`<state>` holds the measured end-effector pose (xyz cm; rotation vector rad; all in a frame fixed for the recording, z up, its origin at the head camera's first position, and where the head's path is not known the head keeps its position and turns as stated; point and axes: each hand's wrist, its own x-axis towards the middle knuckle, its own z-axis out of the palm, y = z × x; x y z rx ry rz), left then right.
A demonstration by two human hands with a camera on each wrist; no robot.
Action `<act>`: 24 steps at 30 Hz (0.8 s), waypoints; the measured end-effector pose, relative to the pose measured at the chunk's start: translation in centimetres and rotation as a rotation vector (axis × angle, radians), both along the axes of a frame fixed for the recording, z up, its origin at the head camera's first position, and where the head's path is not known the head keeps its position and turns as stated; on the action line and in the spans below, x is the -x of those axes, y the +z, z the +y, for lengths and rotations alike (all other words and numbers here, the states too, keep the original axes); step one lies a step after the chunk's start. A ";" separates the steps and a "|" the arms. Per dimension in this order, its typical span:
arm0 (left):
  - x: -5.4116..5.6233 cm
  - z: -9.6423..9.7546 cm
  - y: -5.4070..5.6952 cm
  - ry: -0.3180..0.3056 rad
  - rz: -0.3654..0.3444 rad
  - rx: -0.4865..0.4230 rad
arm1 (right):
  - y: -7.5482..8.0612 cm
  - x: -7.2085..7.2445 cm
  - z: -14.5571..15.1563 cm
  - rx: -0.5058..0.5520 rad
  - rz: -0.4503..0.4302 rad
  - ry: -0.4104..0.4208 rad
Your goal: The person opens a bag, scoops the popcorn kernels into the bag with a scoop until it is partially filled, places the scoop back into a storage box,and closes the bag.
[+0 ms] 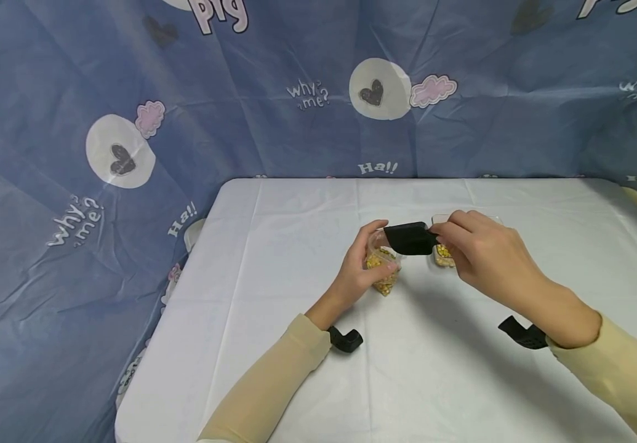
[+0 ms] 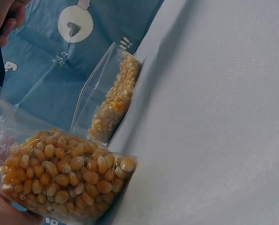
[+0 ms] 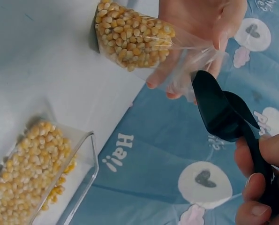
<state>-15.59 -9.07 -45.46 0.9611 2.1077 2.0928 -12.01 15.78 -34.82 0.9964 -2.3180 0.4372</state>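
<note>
A clear plastic bag [image 1: 383, 272] of yellow corn kernels is held up by its mouth in my left hand [image 1: 358, 263], fingers and thumb around the upper part. My right hand [image 1: 484, 252] grips the handle of a small black scoop [image 1: 410, 239]. In the right wrist view the scoop [image 3: 220, 110] tilts with its tip at the bag's mouth; whether kernels lie inside it cannot be seen. Just behind the right hand stands a clear container [image 3: 93, 154] holding more corn kernels [image 3: 29, 168], mostly hidden by that hand in the head view.
A white cloth [image 1: 296, 246] covers the table, and a blue printed curtain [image 1: 274, 123] hangs behind and to the left. Black wrist mounts [image 1: 346, 340] stick out beside both forearms, above the table.
</note>
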 end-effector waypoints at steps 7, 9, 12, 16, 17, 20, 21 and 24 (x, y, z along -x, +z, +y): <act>0.0 0.0 -0.1 -0.033 0.013 -0.029 | 0.4 0.0 0.2 0.012 0.008 -0.026; 0.1 0.1 -0.1 -0.047 0.026 -0.042 | 0.5 0.1 0.4 0.019 0.013 -0.032; 0.1 0.1 -0.1 -0.063 0.030 -0.056 | 0.6 0.1 0.7 0.033 0.019 -0.042; -0.1 0.1 0.5 -0.079 0.003 -0.065 | 0.7 0.3 1.1 0.052 0.017 -0.065; -0.3 0.1 0.9 -0.084 -0.005 -0.068 | 0.7 0.3 1.3 0.058 0.016 -0.074; -0.9 -0.1 2.1 -0.095 -0.022 -0.070 | 0.7 0.4 1.7 0.072 0.013 -0.106; -1.1 -0.1 2.4 -0.096 -0.025 -0.068 | 0.7 0.5 1.9 0.076 0.011 -0.118; -1.5 -0.1 2.8 -0.087 -0.041 -0.059 | 0.6 0.8 2.5 0.086 -0.004 -0.159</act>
